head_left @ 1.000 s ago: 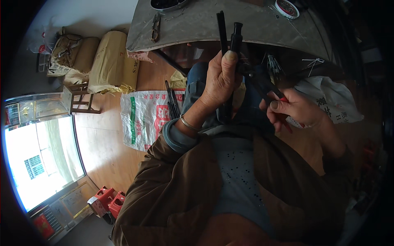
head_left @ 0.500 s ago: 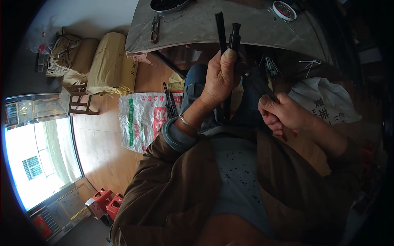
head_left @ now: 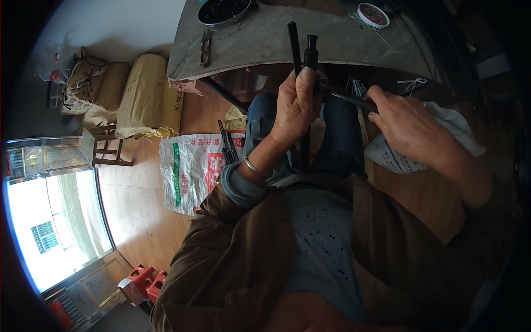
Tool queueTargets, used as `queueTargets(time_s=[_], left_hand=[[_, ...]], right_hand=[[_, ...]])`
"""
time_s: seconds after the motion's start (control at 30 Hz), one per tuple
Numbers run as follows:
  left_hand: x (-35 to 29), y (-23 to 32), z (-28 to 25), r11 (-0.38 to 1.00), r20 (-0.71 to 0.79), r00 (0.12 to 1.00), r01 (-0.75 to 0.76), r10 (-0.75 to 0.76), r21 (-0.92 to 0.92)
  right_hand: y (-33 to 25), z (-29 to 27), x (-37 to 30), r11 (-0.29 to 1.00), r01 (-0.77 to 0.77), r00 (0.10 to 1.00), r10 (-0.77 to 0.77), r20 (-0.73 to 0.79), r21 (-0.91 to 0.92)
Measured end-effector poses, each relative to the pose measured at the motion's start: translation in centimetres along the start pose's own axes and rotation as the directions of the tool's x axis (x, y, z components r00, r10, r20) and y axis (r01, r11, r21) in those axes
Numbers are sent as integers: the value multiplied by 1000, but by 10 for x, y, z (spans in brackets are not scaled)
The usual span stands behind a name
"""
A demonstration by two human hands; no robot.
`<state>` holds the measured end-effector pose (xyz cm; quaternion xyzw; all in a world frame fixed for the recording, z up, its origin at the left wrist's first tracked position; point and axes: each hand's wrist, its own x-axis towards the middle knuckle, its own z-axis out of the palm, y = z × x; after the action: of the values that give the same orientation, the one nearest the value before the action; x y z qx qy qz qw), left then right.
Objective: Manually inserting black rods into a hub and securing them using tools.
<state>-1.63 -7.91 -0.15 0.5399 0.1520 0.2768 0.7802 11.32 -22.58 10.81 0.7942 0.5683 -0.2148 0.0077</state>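
My left hand (head_left: 295, 105) is closed around a black capped tube (head_left: 311, 52) and a thin black rod (head_left: 294, 47), both standing up past the thumb side by side. A dark length shows below this fist, over my lap. My right hand (head_left: 406, 124) is closed on a long dark tool (head_left: 351, 100). Its shaft points left, and its far end reaches the left hand beside the tube. The tool's kind cannot be made out, and its grip is hidden in the palm.
A grey table (head_left: 257, 44) ahead bears a bowl of dark pieces (head_left: 224, 12), small snips (head_left: 206, 48) and a round white-rimmed dish (head_left: 373, 15). Black rods (head_left: 228, 144) lie on a printed sack (head_left: 188, 166) at left. Wrapped bundles (head_left: 144, 94) and a wooden stool (head_left: 110, 141) stand beyond.
My right hand has moved up and turned, swinging the dark tool's shaft flatter toward the left hand. Red ends seen below that hand before are now out of sight. The left hand keeps its hold.
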Motion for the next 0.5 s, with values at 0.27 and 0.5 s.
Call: queueTargets(time_s=[0.27, 0.5], left_hand=[[7, -5, -7, 999, -105, 994, -36, 32, -39], [6, -5, -4, 997, -103, 995, -17, 9, -76]], right_hand=[[14, 16, 1, 993, 120, 806, -95, -585, 4], [14, 21, 15, 980, 117, 730, -196, -655, -162]])
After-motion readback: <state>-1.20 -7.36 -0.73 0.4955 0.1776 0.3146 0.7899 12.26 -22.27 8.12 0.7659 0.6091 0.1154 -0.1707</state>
